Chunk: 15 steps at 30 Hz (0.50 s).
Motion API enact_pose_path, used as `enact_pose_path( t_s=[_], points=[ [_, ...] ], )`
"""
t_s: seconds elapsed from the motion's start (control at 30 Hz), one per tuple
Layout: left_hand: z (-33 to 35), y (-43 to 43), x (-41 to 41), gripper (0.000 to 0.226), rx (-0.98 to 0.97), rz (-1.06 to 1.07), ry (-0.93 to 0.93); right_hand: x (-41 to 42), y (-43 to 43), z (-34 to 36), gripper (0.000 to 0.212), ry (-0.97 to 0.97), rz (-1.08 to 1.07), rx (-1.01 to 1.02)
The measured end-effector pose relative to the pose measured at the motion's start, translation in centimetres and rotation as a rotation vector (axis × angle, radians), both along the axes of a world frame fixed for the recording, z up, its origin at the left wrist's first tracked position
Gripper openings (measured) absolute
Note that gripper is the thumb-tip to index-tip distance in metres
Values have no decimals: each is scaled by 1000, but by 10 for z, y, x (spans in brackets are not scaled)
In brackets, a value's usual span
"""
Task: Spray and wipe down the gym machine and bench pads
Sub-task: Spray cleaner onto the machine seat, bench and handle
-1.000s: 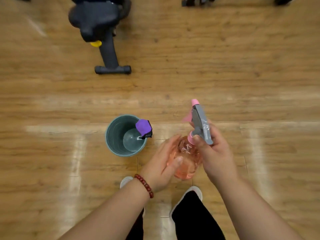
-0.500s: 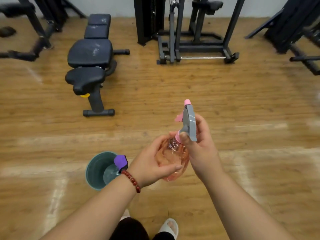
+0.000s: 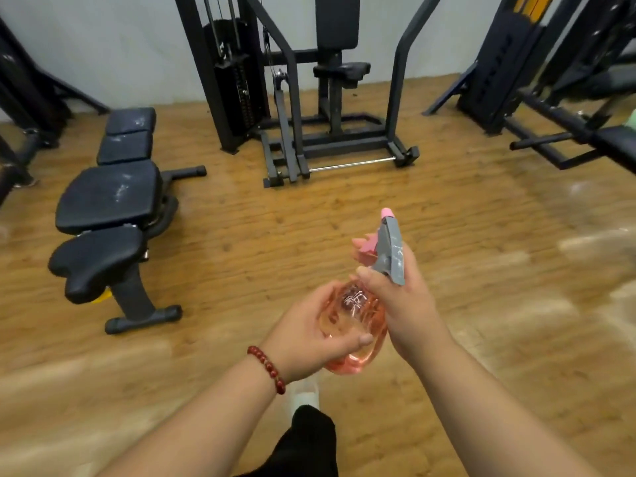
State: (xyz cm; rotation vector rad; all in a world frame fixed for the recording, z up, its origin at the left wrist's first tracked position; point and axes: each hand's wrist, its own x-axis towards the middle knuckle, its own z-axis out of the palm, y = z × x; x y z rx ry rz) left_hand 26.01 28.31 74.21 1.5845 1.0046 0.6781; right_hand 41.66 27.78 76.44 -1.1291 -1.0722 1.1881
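Observation:
I hold a pink see-through spray bottle [image 3: 354, 316] with a grey and pink trigger head in front of me, above the wooden floor. My left hand [image 3: 306, 335] cups the bottle's round body from the left. My right hand [image 3: 402, 301] grips its neck just under the trigger head, one finger near the pink trigger. A black padded bench [image 3: 106, 197] with whitish smears on its pads stands at the left. A black weight-stack machine [image 3: 323, 98] with a seat pad and a back pad stands ahead, near the wall.
More black machine frames stand at the far right [image 3: 557, 98] and far left [image 3: 20, 108]. Open wooden floor [image 3: 481, 253] lies between me and the equipment. My dark trouser leg and a light shoe [image 3: 304, 394] show below my hands.
The view has tilted up from the floor to the room. The teal bucket with the purple cloth has dropped out of view. Both hands have kept their hold on the bottle.

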Motion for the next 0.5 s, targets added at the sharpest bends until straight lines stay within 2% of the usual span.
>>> enact_pose_path(
  t_s=[0.27, 0.5],
  points=[
    [20, 187, 46, 64, 37, -43, 16, 46, 168, 23, 78, 24, -20, -5],
    [22, 324, 131, 69, 4, -90, -11, 127, 304, 15, 78, 29, -61, -22]
  ],
)
